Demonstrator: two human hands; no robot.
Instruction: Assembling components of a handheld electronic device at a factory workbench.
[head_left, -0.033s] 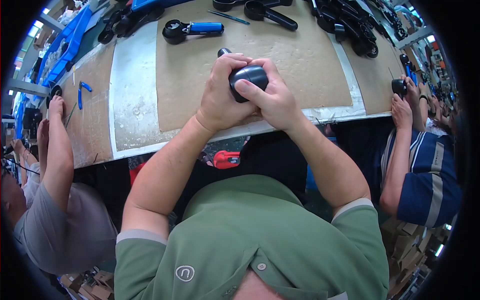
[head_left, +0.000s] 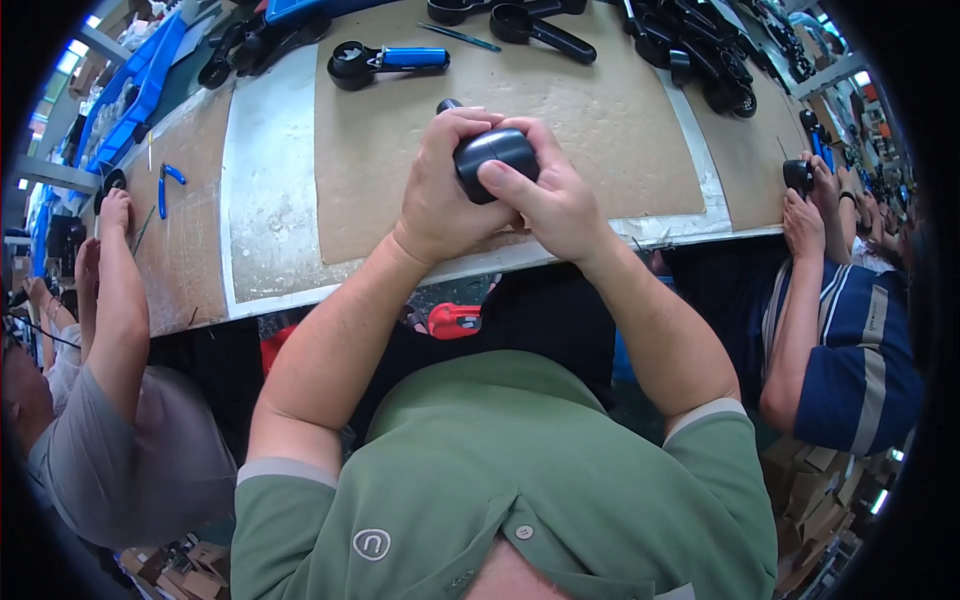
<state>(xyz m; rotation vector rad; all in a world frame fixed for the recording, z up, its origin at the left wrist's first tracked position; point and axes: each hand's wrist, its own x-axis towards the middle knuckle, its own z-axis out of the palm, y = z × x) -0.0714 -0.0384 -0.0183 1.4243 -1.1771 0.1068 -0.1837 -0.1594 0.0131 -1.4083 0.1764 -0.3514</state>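
Above the table's near edge, both my hands are wrapped round a glossy black plastic housing (head_left: 496, 162) with a rounded end. A seam line runs across that end. My left hand (head_left: 437, 185) grips it from the left, and a small black tip (head_left: 449, 105) sticks out past its fingers. From the other side, my right hand (head_left: 556, 195) closes on the rounded end, with the thumb pressed along its face. My palms and fingers hide the rest of the housing.
Brown cardboard (head_left: 390, 190) covers the table. Beyond my hands lie a black part with a blue cylinder (head_left: 415, 60), a thin rod (head_left: 459, 37) and a black handled part (head_left: 543, 33). Black parts (head_left: 715, 75) pile up far right. Blue-handled pliers (head_left: 164, 190) lie left. Co-workers sit on both sides.
The black housing has turned very slightly, and my right thumb sits a little differently on its face. Both hands keep their hold.
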